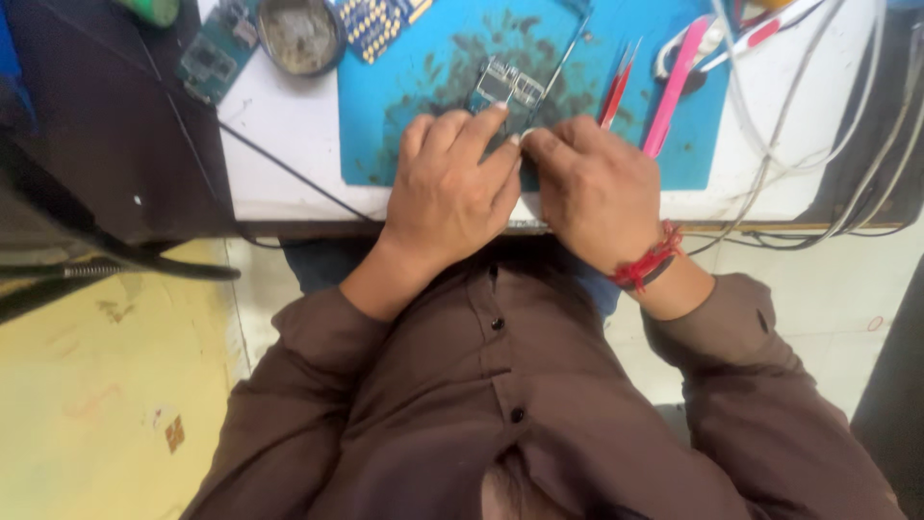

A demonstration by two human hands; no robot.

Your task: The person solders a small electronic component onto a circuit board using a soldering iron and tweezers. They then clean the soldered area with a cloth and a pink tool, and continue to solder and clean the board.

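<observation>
A small circuit board with metal shields lies on a stained blue work mat near the table's front edge. My left hand rests knuckles up on the mat, fingertips pressing on the near end of the board. My right hand, with a red thread band at the wrist, meets it from the right, its fingertips pinched at the same spot. A thin metal probe leans across the board's right side. What lies under my fingers is hidden.
Red tweezers and a pink flat tool lie right of the board. A round metal tin, a green board and a perforated board sit at back left. White cables trail on the right. The white table edge runs below.
</observation>
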